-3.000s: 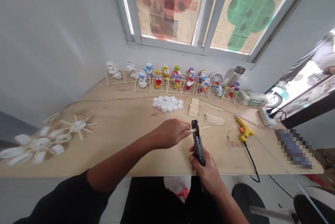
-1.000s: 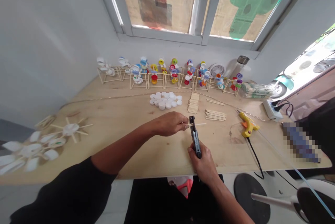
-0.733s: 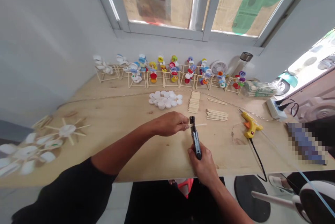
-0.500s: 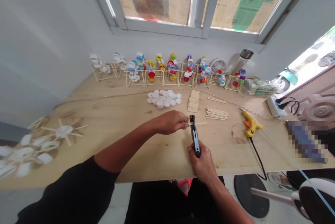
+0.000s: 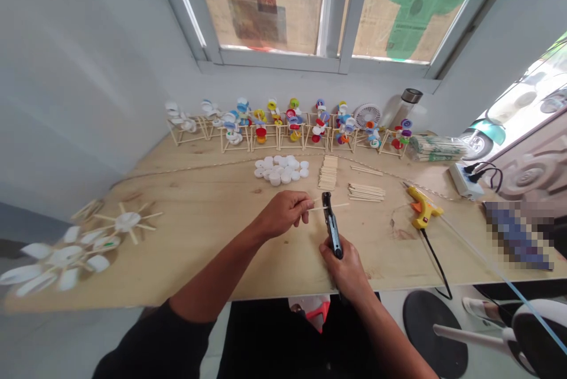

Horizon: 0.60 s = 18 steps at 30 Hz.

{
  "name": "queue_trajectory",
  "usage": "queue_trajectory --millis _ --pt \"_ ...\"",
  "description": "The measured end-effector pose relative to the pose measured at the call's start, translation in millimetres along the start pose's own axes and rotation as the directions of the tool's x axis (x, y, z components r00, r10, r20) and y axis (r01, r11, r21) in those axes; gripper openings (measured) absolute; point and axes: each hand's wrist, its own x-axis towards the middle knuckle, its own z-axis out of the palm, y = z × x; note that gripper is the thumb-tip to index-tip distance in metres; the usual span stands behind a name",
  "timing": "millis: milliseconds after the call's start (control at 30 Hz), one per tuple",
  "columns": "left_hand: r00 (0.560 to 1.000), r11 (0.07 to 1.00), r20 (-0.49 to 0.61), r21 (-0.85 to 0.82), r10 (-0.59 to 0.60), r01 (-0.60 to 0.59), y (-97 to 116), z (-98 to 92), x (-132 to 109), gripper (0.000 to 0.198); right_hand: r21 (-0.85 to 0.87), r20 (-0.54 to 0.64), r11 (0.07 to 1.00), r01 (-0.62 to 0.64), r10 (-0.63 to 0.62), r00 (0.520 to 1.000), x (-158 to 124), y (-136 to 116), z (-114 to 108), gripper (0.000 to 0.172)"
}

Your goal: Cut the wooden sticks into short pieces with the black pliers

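My left hand (image 5: 287,212) pinches a thin wooden stick (image 5: 339,206) near its left end; a second stick tip seems to show by the fingers. My right hand (image 5: 349,265) is wrapped round the handles of a pair of pliers (image 5: 332,224), black at the head and silvery along the handles. The head points away from me, and the stick crosses at its jaws. I cannot tell whether the jaws grip it. Beyond the hands lie a stack of short sticks (image 5: 328,173), a pile of longer sticks (image 5: 365,192) and a cluster of white bottle caps (image 5: 283,169).
Stick frames with colourful cap wheels (image 5: 294,125) line the wall. A yellow glue gun (image 5: 424,208) and a power strip (image 5: 466,180) are at right. Spoked stick wheels (image 5: 127,222) lie at left. A cord (image 5: 195,166) crosses the wooden table (image 5: 248,273).
My left hand has shifted slightly left of the pliers, showing more of the stick between them. The view has tilted and shifted a little. My right hand keeps its hold on the pliers.
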Motion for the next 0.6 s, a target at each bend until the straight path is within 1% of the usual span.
queue_trajectory --millis 100,233,300,367,433,500,533,600 --pt "0.994 0.988 -0.097 -0.151 -0.048 0.033 -4 1.1 -4 0.026 0.012 -0.001 1.000 -0.010 0.010 1.000 0 2 0 0.015" --pt "0.982 0.952 -0.156 -0.302 -0.106 0.055 -6 5.7 -8 0.023 0.019 0.009 1.000 -0.016 0.016 1.000 -1 1 0 0.014" --pt "0.980 0.907 -0.137 -0.414 -0.143 0.075 -4 9.4 -9 0.021 0.017 0.020 1.000 -0.018 0.017 1.000 -2 0 0 0.015" --pt "0.983 0.837 -0.064 -0.537 -0.170 0.110 -1 13.8 -9 0.021 0.007 0.022 1.000 -0.012 0.012 1.000 -2 -1 1 0.015" --pt "0.985 0.782 0.008 -0.606 -0.173 0.142 1 18.9 -7 0.021 -0.005 0.019 1.000 -0.002 0.002 1.000 -2 -2 1 0.016" --pt "0.985 0.786 0.025 -0.599 -0.171 0.151 2 24.3 -4 0.020 -0.016 0.013 1.000 0.007 -0.007 1.000 -2 -3 2 0.016" --pt "0.986 0.811 0.010 -0.567 -0.167 0.143 2 26.9 -2 0.019 -0.023 0.007 1.000 0.014 -0.014 1.000 -2 -3 2 0.016" --pt "0.990 0.889 -0.050 -0.448 -0.130 0.095 2 31.2 2 0.016 -0.041 -0.007 0.999 0.032 -0.033 0.999 -2 -3 3 0.015"
